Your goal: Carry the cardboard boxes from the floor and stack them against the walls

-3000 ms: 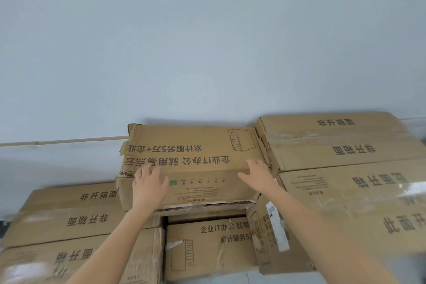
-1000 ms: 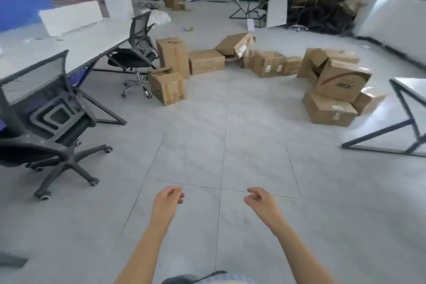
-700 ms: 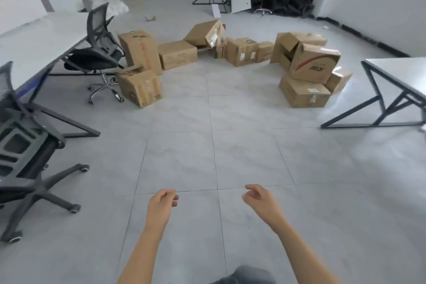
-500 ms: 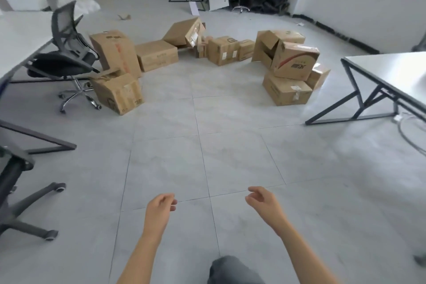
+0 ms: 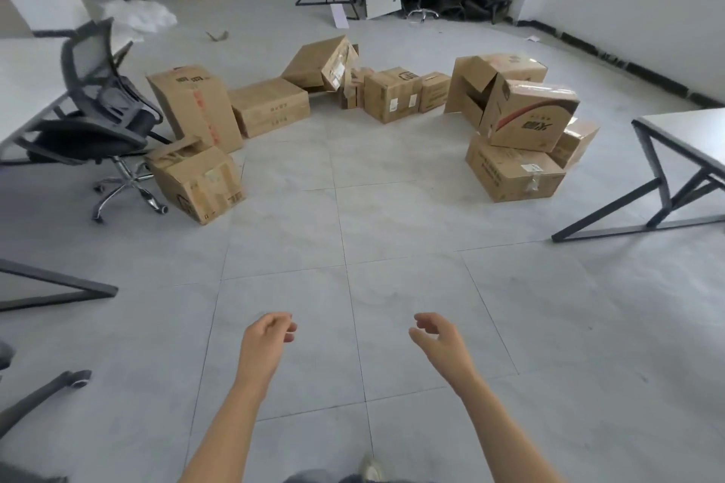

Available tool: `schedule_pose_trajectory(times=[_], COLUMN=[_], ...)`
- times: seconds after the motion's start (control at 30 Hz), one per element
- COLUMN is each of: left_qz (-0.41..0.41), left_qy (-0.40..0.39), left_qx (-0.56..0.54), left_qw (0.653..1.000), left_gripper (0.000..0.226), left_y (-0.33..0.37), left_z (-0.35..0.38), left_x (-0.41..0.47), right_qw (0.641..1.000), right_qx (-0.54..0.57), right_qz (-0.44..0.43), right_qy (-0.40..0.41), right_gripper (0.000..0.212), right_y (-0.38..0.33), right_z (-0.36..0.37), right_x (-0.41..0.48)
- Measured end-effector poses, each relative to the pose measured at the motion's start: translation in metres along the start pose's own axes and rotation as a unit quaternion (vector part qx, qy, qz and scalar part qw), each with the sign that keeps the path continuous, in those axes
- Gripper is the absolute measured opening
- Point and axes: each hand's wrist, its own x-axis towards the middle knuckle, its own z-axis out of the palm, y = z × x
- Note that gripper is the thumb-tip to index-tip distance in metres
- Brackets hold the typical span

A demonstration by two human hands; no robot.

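Currently, the left hand (image 5: pixel 265 341) and right hand (image 5: pixel 439 337) are at lower centre of the frame, fingers loosely curled and holding nothing. The cardboard boxes (image 5: pixel 393 100) lie in a loose arc on the floor (image 5: pixel 392 231) across the upper middle, well apart from both hands. An office chair (image 5: pixel 98 129) stands at left.

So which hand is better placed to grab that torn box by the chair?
Left, probably. The torn box sits left of centre, nearer the left hand than the right hand. Both empty.
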Motion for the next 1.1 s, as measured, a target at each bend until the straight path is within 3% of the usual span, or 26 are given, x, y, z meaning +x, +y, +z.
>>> schedule_pose_trajectory(times=[0.3,0.7,0.93,1.1], left_qz=[-0.051,-0.006,-0.082,-0.07], left_qy=[-0.039,-0.043,-0.096,-0.069], left_qx=[0.03,-0.021,0.02,0.023], left_qw=[0.997,0.999,0.992,0.995], left_gripper=[0.017,0.018,0.019,0.02], left_y=[0.02,0.159,0.162,0.197], left_z=[0.056,0.116,0.163,0.208], left_x=[0.111,0.361,0.425,0.497], right_qw=[0.996,0.998,0.993,0.993], right_qx=[-0.035,0.005,0.004,0.005], right_qz=[0.067,0.06,0.119,0.12], right_qy=[-0.053,0.03,0.017,0.012], right_gripper=[0.032,0.032,0.034,0.035], right_y=[-0.01,-0.118,-0.121,-0.131], right_z=[0.01,-0.01,-0.009,-0.037], right_x=[0.114,0.342,0.417,0.508])
